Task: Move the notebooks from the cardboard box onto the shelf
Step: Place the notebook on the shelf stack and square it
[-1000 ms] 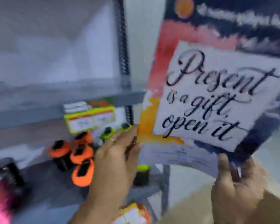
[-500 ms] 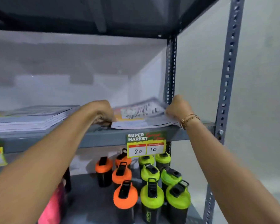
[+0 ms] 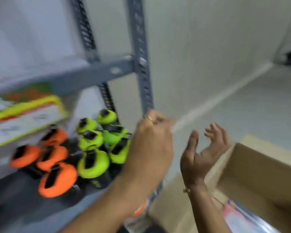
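Note:
The picture is motion-blurred. My left hand [image 3: 151, 145] hangs in front of the grey shelf upright [image 3: 142, 81], back towards me, fingers curled with nothing in them. My right hand [image 3: 207, 152] is beside it, palm up, fingers spread and empty, just left of the open cardboard box [image 3: 259, 172] at the lower right. A notebook [image 3: 238, 217] with a red and silvery cover lies inside the box. The grey shelf beam [image 3: 77, 76] crosses the upper left; the notebooks on top of that shelf are out of sight.
On the lower shelf stand several orange-lidded bottles [image 3: 57, 179] and green-lidded bottles [image 3: 92, 163]. A yellow-edged price tag [image 3: 23, 115] hangs from the beam at the left. A pale wall and floor [image 3: 242, 106] lie to the right.
Both hands have let go of the notebooks laid on the shelf and dropped down to the right, towards the box. My view has swung down and right with them.

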